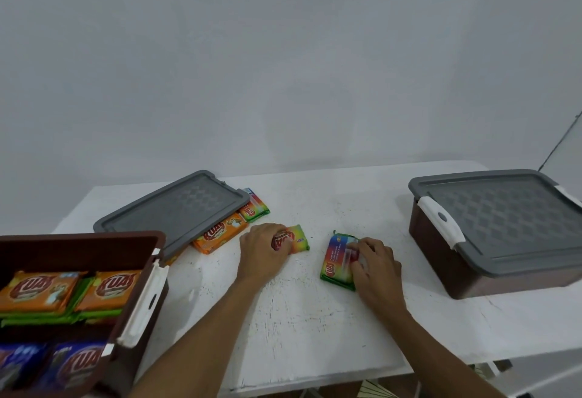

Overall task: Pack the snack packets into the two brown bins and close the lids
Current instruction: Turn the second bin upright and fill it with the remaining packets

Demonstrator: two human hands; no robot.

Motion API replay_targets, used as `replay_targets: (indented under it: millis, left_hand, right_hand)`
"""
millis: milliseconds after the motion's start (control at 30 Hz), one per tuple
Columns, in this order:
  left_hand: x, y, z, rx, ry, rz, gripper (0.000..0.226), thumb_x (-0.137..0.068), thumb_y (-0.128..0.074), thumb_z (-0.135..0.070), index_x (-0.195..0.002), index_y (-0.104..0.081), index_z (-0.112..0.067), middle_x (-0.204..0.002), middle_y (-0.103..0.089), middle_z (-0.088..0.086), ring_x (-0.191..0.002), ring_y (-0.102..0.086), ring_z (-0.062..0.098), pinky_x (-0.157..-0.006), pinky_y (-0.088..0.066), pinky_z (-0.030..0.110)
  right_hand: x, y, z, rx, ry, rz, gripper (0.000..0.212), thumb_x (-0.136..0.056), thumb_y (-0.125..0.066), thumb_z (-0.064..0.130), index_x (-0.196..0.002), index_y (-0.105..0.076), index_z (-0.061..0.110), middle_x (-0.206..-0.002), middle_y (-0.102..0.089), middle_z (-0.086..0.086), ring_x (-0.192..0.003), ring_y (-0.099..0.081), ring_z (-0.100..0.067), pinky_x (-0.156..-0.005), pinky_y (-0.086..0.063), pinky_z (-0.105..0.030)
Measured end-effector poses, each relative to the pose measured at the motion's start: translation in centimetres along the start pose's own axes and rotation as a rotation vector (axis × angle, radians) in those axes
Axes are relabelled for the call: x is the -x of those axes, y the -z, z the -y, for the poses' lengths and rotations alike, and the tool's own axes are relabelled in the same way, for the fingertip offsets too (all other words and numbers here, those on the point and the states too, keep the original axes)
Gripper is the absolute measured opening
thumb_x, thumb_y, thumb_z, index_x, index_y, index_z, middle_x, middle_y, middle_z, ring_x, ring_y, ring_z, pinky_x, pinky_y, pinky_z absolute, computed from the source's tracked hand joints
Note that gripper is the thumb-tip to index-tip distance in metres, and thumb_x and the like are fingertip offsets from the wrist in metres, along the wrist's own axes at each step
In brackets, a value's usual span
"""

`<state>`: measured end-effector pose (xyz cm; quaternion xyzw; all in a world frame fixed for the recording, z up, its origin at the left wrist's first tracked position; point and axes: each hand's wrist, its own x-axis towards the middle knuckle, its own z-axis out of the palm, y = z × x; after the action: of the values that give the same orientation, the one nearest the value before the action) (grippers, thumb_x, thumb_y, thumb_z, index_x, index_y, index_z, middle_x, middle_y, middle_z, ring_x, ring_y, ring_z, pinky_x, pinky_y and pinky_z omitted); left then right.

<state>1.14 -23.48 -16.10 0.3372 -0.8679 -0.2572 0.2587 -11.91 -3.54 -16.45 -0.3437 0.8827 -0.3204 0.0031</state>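
An open brown bin [143, 275] at the near left holds orange, green and blue snack packets. Its grey lid [171, 208] lies flat behind it, resting over loose packets. A second brown bin [441, 259] on the right has its grey lid [504, 218] on, with a white latch at the side. My left hand [263, 248] grips a rainbow-coloured packet [297, 238] on the table. My right hand [374, 264] closes on a small stack of rainbow packets [335, 257] with green edges. An orange packet [220, 235] and another rainbow packet [253, 208] poke out from under the loose lid.
The white table [315, 319] is scuffed and backs onto a plain grey wall. Its front edge runs just below my forearms. A thin dark rod leans at the far right.
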Motion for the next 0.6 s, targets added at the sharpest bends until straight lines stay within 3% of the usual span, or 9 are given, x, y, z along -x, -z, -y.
replay_targets:
  millis: [133, 300, 433, 500, 600]
  left_hand:
    - [0.9, 0.4, 0.2, -0.035, -0.031, 0.109, 0.060, -0.083, -0.070, -0.043, -0.136, -0.048, -0.029, -0.136, -0.053, -0.006, -0.122, -0.045, 0.011, -0.106, -0.030, 0.031]
    - [2.0, 1.0, 0.2, 0.040, 0.104, 0.142, 0.087, -0.076, -0.077, -0.044, -0.146, -0.027, -0.034, -0.133, -0.048, -0.005, -0.113, -0.038, 0.010, -0.099, -0.045, 0.035]
    - [3.1, 1.4, 0.1, -0.030, 0.019, 0.098, 0.073, -0.079, -0.071, -0.053, -0.142, -0.040, -0.031, -0.133, -0.049, -0.006, -0.112, -0.042, 0.008, -0.101, -0.042, 0.032]
    - [3.4, 1.6, -0.2, -0.181, -0.028, 0.072, 0.063, -0.083, -0.062, -0.059, -0.135, -0.050, -0.026, -0.128, -0.049, -0.005, -0.108, -0.047, 0.010, -0.092, -0.047, 0.029]
    - [2.8, 2.8, -1.8, -0.317, 0.009, 0.063, 0.053, -0.091, -0.048, -0.060, -0.111, -0.063, -0.013, -0.119, -0.044, 0.000, -0.086, -0.058, 0.014, -0.076, -0.055, 0.032]
  right_hand:
    - [0.4, 0.5, 0.6, 0.074, 0.065, 0.116, 0.048, -0.092, -0.047, 0.017, -0.134, -0.052, 0.041, -0.154, -0.029, 0.007, -0.138, -0.025, -0.014, -0.110, -0.019, -0.042]
    - [0.1, 1.4, 0.4, 0.095, 0.047, 0.269, 0.049, -0.091, -0.057, 0.027, -0.136, -0.050, 0.043, -0.161, -0.016, 0.005, -0.146, -0.012, -0.016, -0.114, -0.010, -0.044]
    - [0.4, 1.8, 0.2, 0.045, 0.087, 0.270, 0.046, -0.083, -0.069, 0.036, -0.127, -0.057, 0.041, -0.161, -0.016, 0.006, -0.147, -0.013, -0.016, -0.115, -0.012, -0.048]
    - [0.8, 1.9, 0.1, 0.038, 0.114, 0.261, 0.046, -0.082, -0.071, 0.036, -0.126, -0.058, 0.039, -0.160, -0.018, 0.007, -0.147, -0.013, -0.015, -0.115, -0.013, -0.048]
    - [1.4, 1.9, 0.0, 0.038, 0.161, 0.225, 0.046, -0.082, -0.069, 0.033, -0.126, -0.057, 0.036, -0.159, -0.024, 0.010, -0.146, -0.016, -0.012, -0.114, -0.015, -0.045]
